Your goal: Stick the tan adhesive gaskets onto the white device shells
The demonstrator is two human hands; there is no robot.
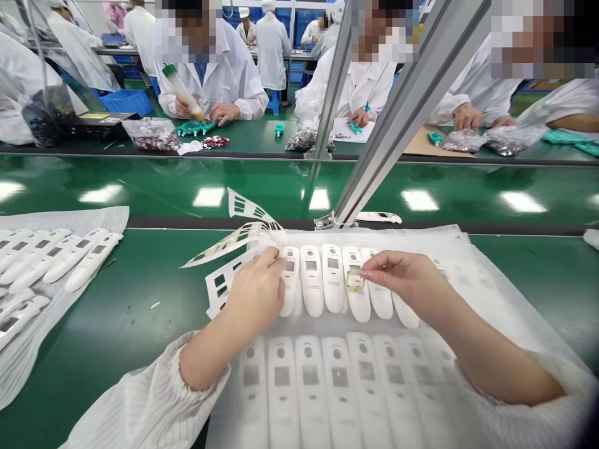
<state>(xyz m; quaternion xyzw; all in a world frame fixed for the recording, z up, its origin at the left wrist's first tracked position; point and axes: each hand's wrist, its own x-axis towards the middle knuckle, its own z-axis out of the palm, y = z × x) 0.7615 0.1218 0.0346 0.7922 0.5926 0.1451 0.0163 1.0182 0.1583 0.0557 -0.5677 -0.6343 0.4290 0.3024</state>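
My left hand (255, 287) is closed on white sticker sheets (224, 284) with rectangular cutouts, which fan out to its left. Between thumb and fingertips, my right hand (405, 274) pinches a small clear sticker with a yellowish edge (354, 282). This sticker is over a white plastic housing (359, 305), just below its window; I cannot tell whether it touches. More white housings (334, 284), each with a round hole and a rectangular window, lie side by side in a row between my hands. Nearer me, another row of housings (309, 386) shows through a translucent foam sheet (262, 329).
More white housings (93, 259) lie on a foam sheet (116, 221) at the left. A metal frame post (397, 118) rises behind my work. Across the green conveyor belt (262, 181), co-workers in white coats handle green parts (196, 128) beside bags of small pieces (152, 134).
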